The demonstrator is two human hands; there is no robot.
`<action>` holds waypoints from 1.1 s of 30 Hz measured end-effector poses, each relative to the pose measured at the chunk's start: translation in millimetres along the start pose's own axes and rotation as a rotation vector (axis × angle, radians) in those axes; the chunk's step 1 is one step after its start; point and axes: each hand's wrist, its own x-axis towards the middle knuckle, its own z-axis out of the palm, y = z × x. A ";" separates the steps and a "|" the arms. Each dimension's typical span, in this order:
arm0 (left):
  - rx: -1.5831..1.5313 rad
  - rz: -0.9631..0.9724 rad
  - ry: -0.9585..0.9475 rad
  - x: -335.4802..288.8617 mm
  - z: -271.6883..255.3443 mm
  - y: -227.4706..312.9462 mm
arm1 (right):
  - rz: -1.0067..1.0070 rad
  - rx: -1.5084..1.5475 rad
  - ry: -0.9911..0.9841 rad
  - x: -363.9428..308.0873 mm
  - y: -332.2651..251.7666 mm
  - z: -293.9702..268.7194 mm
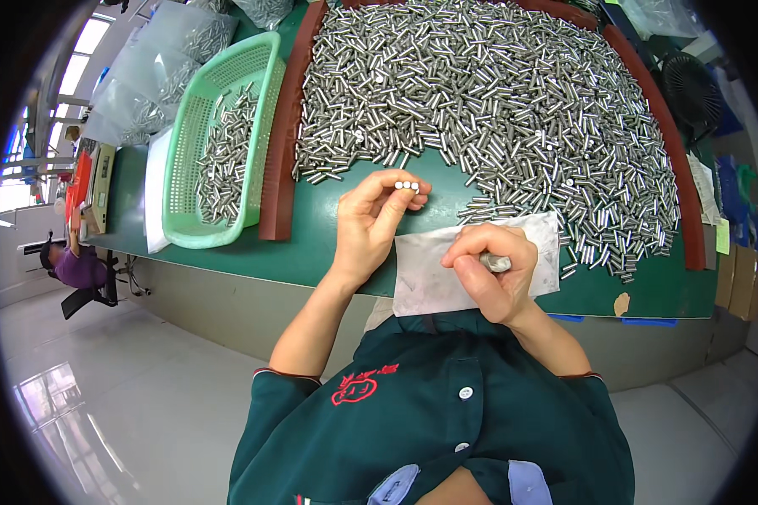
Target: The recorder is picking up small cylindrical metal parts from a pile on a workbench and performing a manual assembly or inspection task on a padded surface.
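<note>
My left hand (370,220) is raised over the green table edge, its thumb and fingers closed on three short metal pins (407,186), whose bright round ends sit side by side. Close by on the right, my right hand (499,268) is curled shut around a small greyish thing (496,263) mostly hidden by the fingers; I cannot make out its kind. Beneath that hand a white, smudged cloth (421,273) lies on the table's near edge. A wide heap of loose metal pins (488,93) spreads beyond both hands, with some pins reaching the cloth's far side.
Dark red rails (280,160) border the heap. Left of them a green plastic basket (265,101) holds more pins, near clear bags of pins (143,93). A black fan (691,93) stands far right. A seated person (77,263) is at the far left.
</note>
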 end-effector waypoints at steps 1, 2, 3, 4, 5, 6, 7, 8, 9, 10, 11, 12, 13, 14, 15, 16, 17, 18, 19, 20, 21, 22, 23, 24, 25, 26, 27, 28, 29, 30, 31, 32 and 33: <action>-0.030 -0.010 -0.005 0.1 -1.1 -0.5 | -0.001 0.002 -0.004 0.1 0.3 0.3; -0.060 -0.020 -0.010 0.3 -2.1 -1.0 | -0.002 -0.003 -0.004 0.2 0.7 0.4; -0.061 -0.019 -0.007 0.6 -3.0 -1.6 | -0.002 -0.009 -0.005 0.2 0.7 0.6; -0.096 -0.041 -0.012 1.0 -4.1 -2.2 | -0.002 -0.009 -0.008 0.2 0.4 1.0; -0.130 -0.063 -0.017 1.0 -5.1 -2.3 | 0.000 -0.004 -0.007 0.0 -0.1 1.6; -0.131 -0.060 -0.015 1.7 -5.9 -2.2 | -0.001 0.000 -0.004 0.5 -0.3 1.6; -0.155 -0.088 -0.022 2.3 -6.8 -1.9 | -0.002 0.000 -0.007 0.7 0.0 1.4; -0.179 -0.117 -0.029 2.9 -7.4 -1.8 | -0.006 -0.001 -0.004 0.5 0.6 1.1; -0.179 -0.116 -0.026 3.0 -8.4 -1.5 | -0.008 0.001 -0.001 0.2 1.1 1.6; -0.325 -0.204 -0.022 3.6 -9.4 -1.6 | -0.008 0.002 -0.004 0.1 1.5 1.9; -0.473 -0.291 -0.019 4.3 -10.6 -1.7 | -0.006 0.002 -0.001 -0.1 2.0 2.1; -0.547 -0.353 -0.031 5.8 -10.5 -0.9 | -0.003 -0.002 0.003 -0.6 1.8 1.4; -0.551 -0.354 -0.030 7.1 -10.5 -1.0 | 0.000 -0.004 0.002 -0.7 1.8 1.3; -0.621 -0.409 -0.039 8.2 -10.5 -1.4 | 0.008 -0.013 0.012 -0.6 1.9 1.2; -0.691 -0.463 -0.045 8.6 -10.8 -1.3 | 0.017 -0.020 0.020 -0.8 1.8 1.3; -0.690 -0.486 -0.044 9.0 -11.3 -0.1 | 0.022 -0.020 0.017 -1.5 1.2 0.2; -0.708 -0.493 -0.050 9.3 -11.5 -0.4 | 0.067 -0.052 0.006 -2.3 0.1 -2.1; -0.725 -0.500 -0.058 10.2 -11.9 -0.7 | 0.111 -0.085 -0.003 -2.8 -1.3 -3.7; -0.719 -0.505 -0.077 11.2 -12.6 -0.6 | 0.135 -0.099 0.002 -2.6 -2.8 -4.2; -0.721 -0.508 -0.075 10.9 -12.7 -0.7 | 0.139 -0.099 0.001 -2.6 -1.2 -3.4; -0.741 -0.513 -0.070 11.2 -12.9 -0.5 | 0.080 -0.070 0.026 -1.7 1.8 -2.2; -0.760 -0.519 -0.066 11.5 -13.1 -0.4 | 0.020 -0.041 0.052 -1.2 3.2 -1.3; -0.761 -0.519 -0.066 11.8 -13.4 -0.6 | 0.021 -0.041 0.051 -1.0 2.8 -1.0; -0.772 -0.518 -0.075 11.5 -14.4 -1.4 | 0.025 -0.039 0.055 -0.9 2.9 -0.3; -0.784 -0.517 -0.084 11.3 -15.3 -2.2 | 0.029 -0.037 0.060 -0.8 2.9 0.2; -0.784 -0.517 -0.083 11.1 -16.2 -2.7 | 0.029 -0.037 0.059 -0.9 3.0 0.6; -0.802 -0.519 -0.083 11.1 -16.4 -3.4 | 0.036 -0.035 0.060 -1.1 2.8 0.2; -0.820 -0.521 -0.083 11.1 -16.5 -3.8 | 0.043 -0.034 0.060 -1.3 2.6 -0.1; -0.820 -0.520 -0.084 11.0 -16.3 -3.9 | 0.043 -0.035 0.061 -1.6 2.5 -0.4; -0.819 -0.523 -0.089 11.0 -16.5 -3.6 | 0.036 -0.038 0.060 -1.5 2.6 -0.5; -0.817 -0.525 -0.094 11.0 -16.8 -3.1 | 0.029 -0.040 0.059 -1.5 2.5 -0.6; -0.832 -0.542 -0.081 11.7 -17.8 0.3 | 0.028 -0.039 0.059 -1.5 2.2 -0.7; -0.848 -0.562 -0.069 12.7 -20.0 2.7 | 0.027 -0.033 0.058 -1.9 2.8 -1.1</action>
